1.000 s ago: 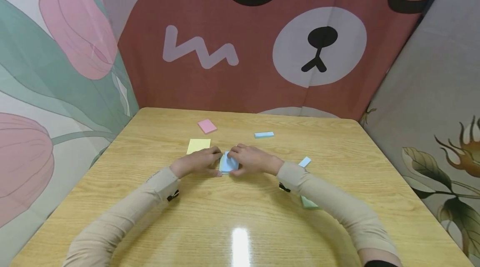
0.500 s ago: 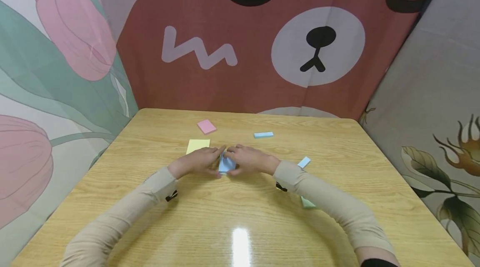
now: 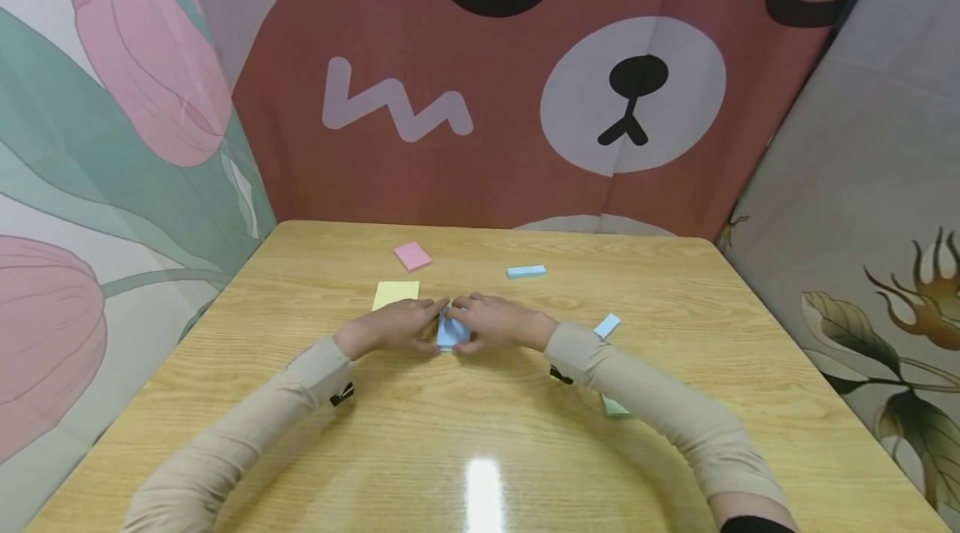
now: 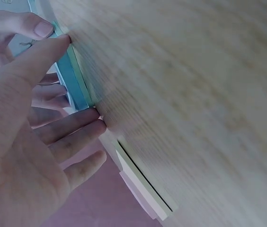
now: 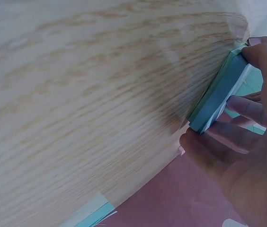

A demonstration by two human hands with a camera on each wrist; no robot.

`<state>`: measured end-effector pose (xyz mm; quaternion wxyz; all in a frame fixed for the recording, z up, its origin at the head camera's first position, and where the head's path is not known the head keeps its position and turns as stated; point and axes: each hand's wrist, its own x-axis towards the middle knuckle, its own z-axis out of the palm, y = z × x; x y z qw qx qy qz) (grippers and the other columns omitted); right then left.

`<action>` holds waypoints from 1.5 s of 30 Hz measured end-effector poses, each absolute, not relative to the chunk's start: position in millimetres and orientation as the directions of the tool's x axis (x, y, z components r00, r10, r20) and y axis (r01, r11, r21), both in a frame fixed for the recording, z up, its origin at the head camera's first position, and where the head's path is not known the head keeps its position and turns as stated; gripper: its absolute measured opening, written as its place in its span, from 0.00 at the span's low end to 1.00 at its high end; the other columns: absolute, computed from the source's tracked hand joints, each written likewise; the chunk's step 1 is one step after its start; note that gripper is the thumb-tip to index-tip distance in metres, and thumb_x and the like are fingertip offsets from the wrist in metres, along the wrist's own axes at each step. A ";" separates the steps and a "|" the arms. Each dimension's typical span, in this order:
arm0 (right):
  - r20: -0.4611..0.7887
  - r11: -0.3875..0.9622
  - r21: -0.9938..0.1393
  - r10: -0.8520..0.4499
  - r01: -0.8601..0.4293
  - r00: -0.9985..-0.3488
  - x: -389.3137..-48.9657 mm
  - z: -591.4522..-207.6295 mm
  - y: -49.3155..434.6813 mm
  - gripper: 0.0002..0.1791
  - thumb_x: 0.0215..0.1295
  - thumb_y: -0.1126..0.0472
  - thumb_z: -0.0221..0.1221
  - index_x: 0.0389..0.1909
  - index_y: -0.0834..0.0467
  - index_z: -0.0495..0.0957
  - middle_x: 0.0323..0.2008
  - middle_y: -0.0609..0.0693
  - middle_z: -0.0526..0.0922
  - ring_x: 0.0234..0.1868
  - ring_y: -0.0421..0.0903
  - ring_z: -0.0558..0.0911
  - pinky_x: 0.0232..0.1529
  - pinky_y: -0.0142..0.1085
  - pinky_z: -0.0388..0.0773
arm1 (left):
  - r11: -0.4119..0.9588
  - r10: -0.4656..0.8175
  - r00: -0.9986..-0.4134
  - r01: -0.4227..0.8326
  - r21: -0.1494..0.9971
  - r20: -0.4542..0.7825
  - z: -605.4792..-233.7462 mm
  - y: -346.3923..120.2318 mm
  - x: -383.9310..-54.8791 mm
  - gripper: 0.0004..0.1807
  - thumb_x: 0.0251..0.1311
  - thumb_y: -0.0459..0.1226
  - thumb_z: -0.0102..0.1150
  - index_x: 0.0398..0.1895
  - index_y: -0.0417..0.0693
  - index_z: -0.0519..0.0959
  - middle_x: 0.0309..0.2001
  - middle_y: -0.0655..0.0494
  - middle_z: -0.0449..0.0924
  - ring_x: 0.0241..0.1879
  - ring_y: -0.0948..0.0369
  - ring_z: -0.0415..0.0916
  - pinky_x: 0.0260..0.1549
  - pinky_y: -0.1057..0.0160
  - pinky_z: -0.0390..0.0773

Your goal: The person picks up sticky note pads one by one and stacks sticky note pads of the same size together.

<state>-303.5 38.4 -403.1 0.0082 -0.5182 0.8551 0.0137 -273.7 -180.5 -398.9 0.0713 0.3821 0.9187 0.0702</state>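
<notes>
A blue sticky-note pad lies between my hands near the middle of the table. A thin green pad sits beneath it, against the wood, their edges nearly in line. My left hand holds the stack's left side, thumb at the near corner and fingertips at the far end. On the other side, my right hand grips the stack between thumb and fingers, with some fingers over the blue top. In the left wrist view the blue pad's thick side shows between thumb and fingers.
Beyond my left hand lies a yellow pad, with a pink pad behind it. A narrow blue pad is at the back, another light-blue strip near the right forearm. A green pad is partly under that sleeve.
Both hands have shifted slightly left with the stack. The left fingertips have closed in toward the right hand, and the green edge once visible at the blue pad's left no longer shows from above.
</notes>
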 end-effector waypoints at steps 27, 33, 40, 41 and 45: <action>-0.090 0.490 -0.072 -0.871 -0.869 -0.483 -298.3 -398.9 45.4 0.42 0.68 0.41 0.59 0.69 0.66 0.61 0.63 0.60 0.71 0.61 0.52 0.74 0.58 0.41 0.74 | 0.706 0.707 -0.702 0.694 0.143 -0.085 -399.7 -179.9 -275.1 0.43 0.60 0.47 0.65 0.70 0.28 0.61 0.59 0.36 0.73 0.54 0.48 0.76 0.53 0.50 0.76; -0.152 0.547 -0.053 -0.831 -0.836 -0.534 -300.5 -402.5 54.4 0.47 0.68 0.35 0.54 0.71 0.69 0.58 0.66 0.65 0.67 0.66 0.57 0.70 0.62 0.44 0.70 | 0.725 0.688 -0.715 0.672 0.149 -0.124 -396.1 -177.0 -273.8 0.42 0.61 0.47 0.65 0.69 0.29 0.62 0.62 0.35 0.71 0.58 0.46 0.74 0.55 0.50 0.74; -0.179 0.599 -0.083 -0.795 -0.797 -0.579 -300.6 -404.9 61.7 0.50 0.68 0.33 0.52 0.72 0.70 0.57 0.70 0.68 0.62 0.70 0.59 0.65 0.66 0.46 0.66 | 0.732 0.681 -0.720 0.663 0.155 -0.134 -397.0 -176.0 -273.4 0.43 0.61 0.47 0.66 0.70 0.28 0.62 0.63 0.34 0.70 0.59 0.45 0.73 0.56 0.50 0.74; -0.172 0.598 -0.087 -0.797 -0.797 -0.579 -301.3 -405.3 61.5 0.49 0.68 0.33 0.53 0.72 0.70 0.58 0.69 0.68 0.62 0.69 0.59 0.66 0.65 0.46 0.67 | 0.734 0.679 -0.722 0.662 0.153 -0.132 -397.5 -176.2 -273.9 0.43 0.61 0.47 0.66 0.70 0.28 0.62 0.63 0.34 0.70 0.59 0.45 0.73 0.56 0.50 0.74; -0.146 0.588 -0.110 -0.807 -0.801 -0.572 -304.6 -406.0 59.6 0.46 0.67 0.34 0.55 0.69 0.68 0.63 0.68 0.67 0.66 0.65 0.58 0.71 0.63 0.45 0.70 | 0.737 0.676 -0.728 0.661 0.141 -0.117 -399.4 -177.6 -275.6 0.43 0.60 0.48 0.66 0.70 0.29 0.62 0.62 0.36 0.70 0.58 0.46 0.74 0.56 0.51 0.74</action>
